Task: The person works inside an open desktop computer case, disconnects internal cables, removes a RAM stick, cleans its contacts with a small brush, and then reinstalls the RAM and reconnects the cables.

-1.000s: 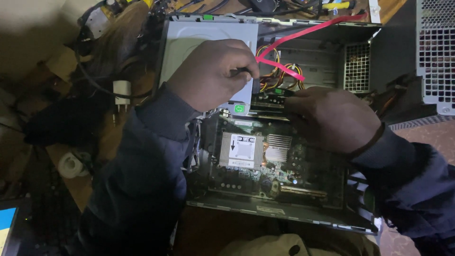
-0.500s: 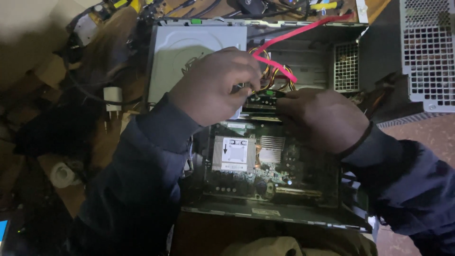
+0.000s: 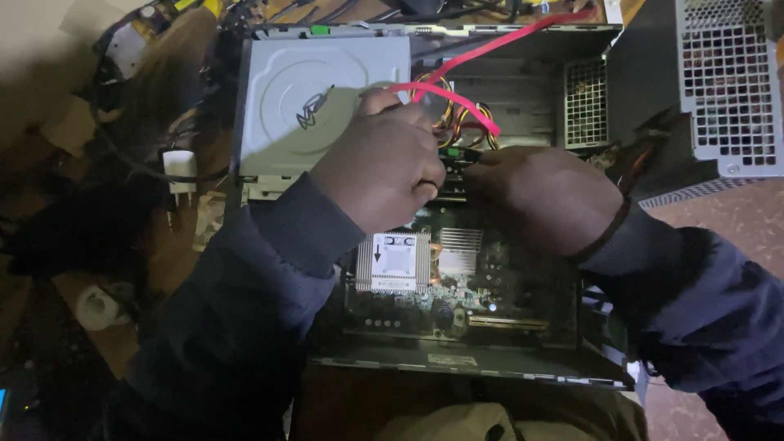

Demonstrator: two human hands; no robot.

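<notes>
We have both hands down inside the open computer case (image 3: pixel 457 367), meeting over a small dark part with a green edge (image 3: pixel 459 155) that sits just past the motherboard (image 3: pixel 490 286), beside the silver optical drive (image 3: pixel 318 106). Our left hand (image 3: pixel 380 167) is curled, its fingers (image 3: pixel 425 175) pinched in toward that part, though we cannot tell whether they actually grip it or only press on it; our right hand (image 3: pixel 543 200) lies knuckles-up with its fingers tucked under, so their hold is out of sight too. A red flat cable (image 3: pixel 457 96) arcs over our left hand, and a bundle of yellow, red and black wires (image 3: pixel 467 122) sits right behind our fingertips. We judge the risk to be snagging: either hand could catch the red cable or the wire bundle and tug a connector loose, and pushing on the part at a slant could strain its socket or the board beneath. The heatsink (image 3: pixel 396 261) lies close under our left wrist, where a sleeve could drag across it. The part itself is mostly covered by our hands, the case interior is dim, and the clutter on the tabletop (image 3: pixel 175 245) to the left is too dark to make out.
</notes>
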